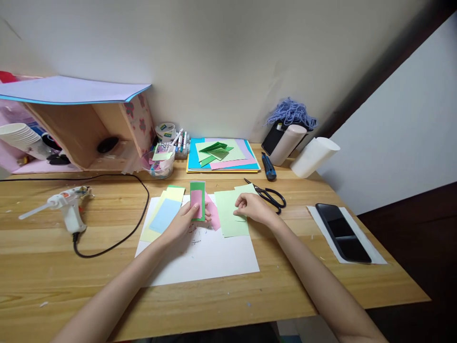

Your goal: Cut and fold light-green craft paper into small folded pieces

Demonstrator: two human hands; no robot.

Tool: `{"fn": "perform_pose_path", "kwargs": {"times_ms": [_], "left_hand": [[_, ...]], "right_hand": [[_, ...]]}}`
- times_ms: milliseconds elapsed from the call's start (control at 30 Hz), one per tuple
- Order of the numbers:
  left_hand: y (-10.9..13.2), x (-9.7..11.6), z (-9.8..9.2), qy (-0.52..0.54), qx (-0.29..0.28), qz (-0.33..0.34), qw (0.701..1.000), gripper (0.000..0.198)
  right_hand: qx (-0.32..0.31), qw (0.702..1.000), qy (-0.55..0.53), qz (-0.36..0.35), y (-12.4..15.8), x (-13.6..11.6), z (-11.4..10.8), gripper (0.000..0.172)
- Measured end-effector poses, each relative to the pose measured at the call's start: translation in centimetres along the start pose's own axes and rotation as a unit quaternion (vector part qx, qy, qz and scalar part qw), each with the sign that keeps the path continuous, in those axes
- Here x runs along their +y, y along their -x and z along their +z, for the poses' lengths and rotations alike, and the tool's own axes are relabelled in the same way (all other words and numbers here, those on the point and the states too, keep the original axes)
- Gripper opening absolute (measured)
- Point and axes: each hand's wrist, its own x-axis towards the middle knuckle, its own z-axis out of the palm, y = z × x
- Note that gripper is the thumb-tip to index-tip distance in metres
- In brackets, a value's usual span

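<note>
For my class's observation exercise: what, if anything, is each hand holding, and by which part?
The left hand holds the pink strip and green strip by their lower part. Whether the right hand, over light green paper, grips anything is unclear.

Green card [197,186] partly hides the left hand [186,215]; marks [195,242] on white sheet [214,262] are unreadable.

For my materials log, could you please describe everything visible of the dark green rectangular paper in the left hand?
The dark green rectangular paper looks like matte card. A smaller pink rectangular paper covers much of its front, leaving green at the top and right; a pale edge shows behind. The left hand grips both, thumb in front, fingers behind. It points lengthwise up the view, by the white paper sheet's far edge.
</note>
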Motion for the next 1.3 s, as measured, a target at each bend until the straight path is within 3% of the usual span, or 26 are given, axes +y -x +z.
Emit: {"fn": "perform_pose_path", "kwargs": {"times_ms": [67, 233, 467, 633, 767, 900, 1067, 1167, 1300], "left_hand": [[-0.1, -0.1, 0.0, 0.001, -0.002, 0.001, 1.000, 0.034], [-0.2, -0.4, -0.1, -0.007, 0.010, -0.004, 1.000, 0.035], [0.1, -0.6, 0.0, -0.008, -0.003, -0.011, 1.000, 0.035], [0.2, -0.4, 0.1, -0.002, -0.002, -0.011, 1.000, 0.035], [0.1, -0.7, -0.1, -0.005, -0.014, -0.012, 1.000, 0.036], [0.2, -0.8, -0.1, 0.004, -0.028, -0.004, 1.000, 0.037], [0.4, -0.3, 0.3, -0.004, -0.020, -0.012, 1.000, 0.035], [0.6, -0.2, 0.4, -0.008, -0.017, -0.011, 1.000, 0.033], [0.6, -0.2, 0.4, -0.005, -0.019, -0.012, 1.000, 0.033]], "right_hand": [[0.002, 1.000, -0.007, 0.019, 0.1, -0.2, 0.1, 0.019], [0.076, 0.993, 0.069, 0.065, 0.6, -0.7, 0.0, 0.030], [0.032, 0.996, 0.076, 0.027, 0.0, -0.2, -0.3, 0.021], [-0.072, 0.996, -0.049, -0.030, -1.2, 0.7, -3.8, 0.023], [-0.181, 0.979, 0.052, -0.071, -2.8, 0.5, -5.9, 0.021], [-0.138, 0.975, 0.162, -0.064, -3.9, -0.1, -4.6, 0.018], [-0.057, 0.979, 0.170, -0.098, -4.0, 0.2, -3.0, 0.031], [-0.088, 0.982, 0.145, -0.083, -4.2, 0.6, -3.0, 0.039], [-0.143, 0.974, 0.158, -0.073, -4.7, 0.8, -3.5, 0.024]]}}
